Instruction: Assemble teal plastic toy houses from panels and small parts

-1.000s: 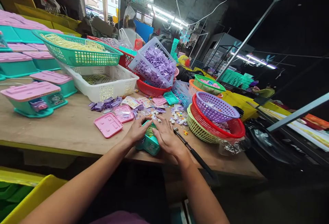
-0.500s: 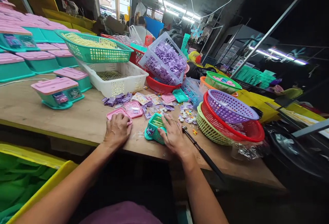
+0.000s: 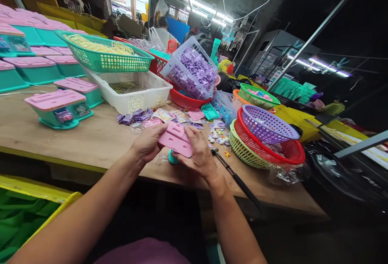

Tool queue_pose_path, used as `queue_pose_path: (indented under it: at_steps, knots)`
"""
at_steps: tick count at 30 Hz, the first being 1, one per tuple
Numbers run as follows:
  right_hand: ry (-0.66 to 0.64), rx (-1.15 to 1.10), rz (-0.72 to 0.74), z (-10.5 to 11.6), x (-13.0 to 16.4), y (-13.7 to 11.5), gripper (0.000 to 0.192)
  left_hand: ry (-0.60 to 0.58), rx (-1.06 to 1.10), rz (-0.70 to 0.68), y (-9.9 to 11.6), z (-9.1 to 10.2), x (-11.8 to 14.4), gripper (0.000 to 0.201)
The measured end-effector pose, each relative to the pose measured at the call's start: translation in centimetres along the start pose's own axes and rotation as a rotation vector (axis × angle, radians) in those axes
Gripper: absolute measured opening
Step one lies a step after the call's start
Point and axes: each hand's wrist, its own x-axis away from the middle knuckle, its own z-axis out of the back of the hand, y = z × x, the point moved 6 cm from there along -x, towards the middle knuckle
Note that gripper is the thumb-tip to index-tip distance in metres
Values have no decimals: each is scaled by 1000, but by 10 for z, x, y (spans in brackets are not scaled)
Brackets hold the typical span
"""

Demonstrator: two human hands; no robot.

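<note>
Both hands, left hand [image 3: 148, 143] and right hand [image 3: 198, 155], grip the pink lid [image 3: 176, 139] over the teal base [image 3: 172, 158] beneath them. Judged unseated as yet; finished units [image 3: 57, 108] stand well left on the counter [image 3: 91, 143].

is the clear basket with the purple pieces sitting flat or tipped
Tipped. The clear basket leans at a steep angle against the red basket, its open side facing the camera, purple pieces piled inside.

Pink lid [image 3: 176, 139] over a teal base [image 3: 172, 158]. Teal toy [image 3: 59, 108] topped in pink. Green basket [image 3: 106, 58] of yellow pieces above a white basket [image 3: 133, 94]. Purple basket [image 3: 268, 123] nested in red [image 3: 287, 153], then pale green [image 3: 242, 149]. Black-handled tool [image 3: 236, 179] on brown table [image 3: 75, 143].
</note>
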Motion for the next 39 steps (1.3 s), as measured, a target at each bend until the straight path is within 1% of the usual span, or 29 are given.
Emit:
queue_pose_path:
  at_steps: [3, 5, 7, 9, 11, 14, 17, 19, 22, 26, 29, 31, 34, 37, 39]
  knots:
    - [-55, 41, -118, 9, 15, 25, 80, 44, -191, -127, -15, -6, -10, 38]
    - [-125, 49, -192, 10, 26, 40, 75, 19, -290, -160, -25, -11, -18, 46]
    - [-197, 4, -221, 5, 34, 48, 70, -67, -335, -125, -38, -20, -25, 51]
    - [-213, -46, -215, -3, 37, 51, 71, -134, -318, -76, -51, -28, -28, 56]
    - [-207, -51, -204, -10, 35, 52, 74, -149, -302, -61, -60, -32, -28, 58]
    - [-231, -6, -179, -17, 28, 50, 77, -132, -279, -49, -68, -31, -27, 56]
    - [-279, 38, -157, -19, 23, 48, 78, -145, -253, -22, -72, -28, -25, 54]
    - [-292, 56, -140, -19, 23, 47, 77, -124, -253, -21, -72, -25, -23, 55]
    - [-266, 52, -110, -19, 25, 45, 75, -79, -277, -68, -71, -21, -21, 61]
    - [-211, 22, -90, -19, 26, 48, 72, -129, -290, -135, -72, -25, -18, 61]
    - [-260, 10, -85, -21, 26, 49, 76, -91, -335, -164, -73, -24, -15, 59]
    - [-287, 7, -69, -22, 27, 48, 79, -90, -351, -184, -73, -26, -11, 56]
    - [-239, -1, -23, -20, 29, 51, 77, -141, -381, -220, -71, -31, -9, 51]
    - [-238, -28, -4, -27, 29, 58, 75, -115, -455, -271, -66, -28, -11, 46]
    - [-203, -30, -49, -30, 32, 59, 78, -84, -498, -302, -63, -23, -5, 45]
